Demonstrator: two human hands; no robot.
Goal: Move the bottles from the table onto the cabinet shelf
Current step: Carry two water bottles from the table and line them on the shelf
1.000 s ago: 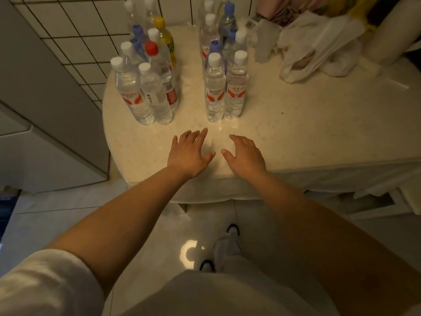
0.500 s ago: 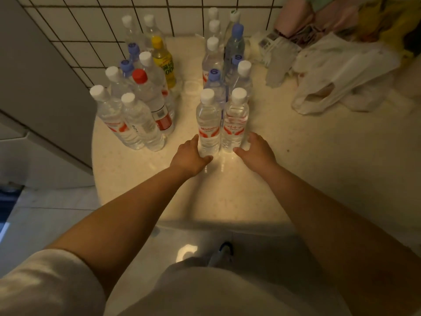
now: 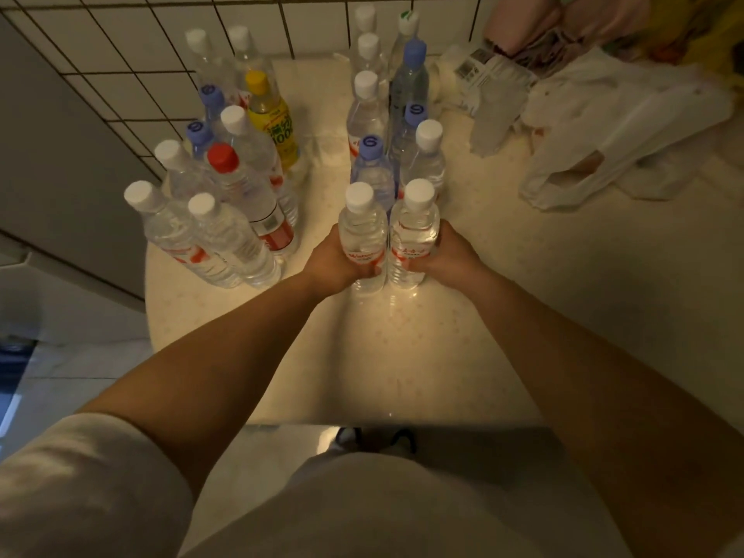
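Observation:
Two groups of plastic bottles stand on the pale table (image 3: pixel 503 316). At the front of the right group, my left hand (image 3: pixel 332 263) grips a clear white-capped bottle (image 3: pixel 361 239) and my right hand (image 3: pixel 451 255) grips the white-capped bottle beside it (image 3: pixel 414 235). Both bottles stand upright and touch each other. Behind them are several more bottles, some with blue caps (image 3: pixel 372 171). The left group (image 3: pixel 225 203) holds several bottles, among them a red-capped one (image 3: pixel 245 195) and a yellow one (image 3: pixel 271 118).
White plastic bags (image 3: pixel 612 126) and a wrapped packet (image 3: pixel 491 86) lie at the table's back right. A tiled wall (image 3: pixel 141 54) runs behind the bottles. A grey cabinet side (image 3: pixel 52 155) stands left of the table. My feet (image 3: pixel 374 441) show below the table's front edge.
Both hands moved forward from the table's front area and closed around the two front bottles of the right group. The view moved closer to the table.

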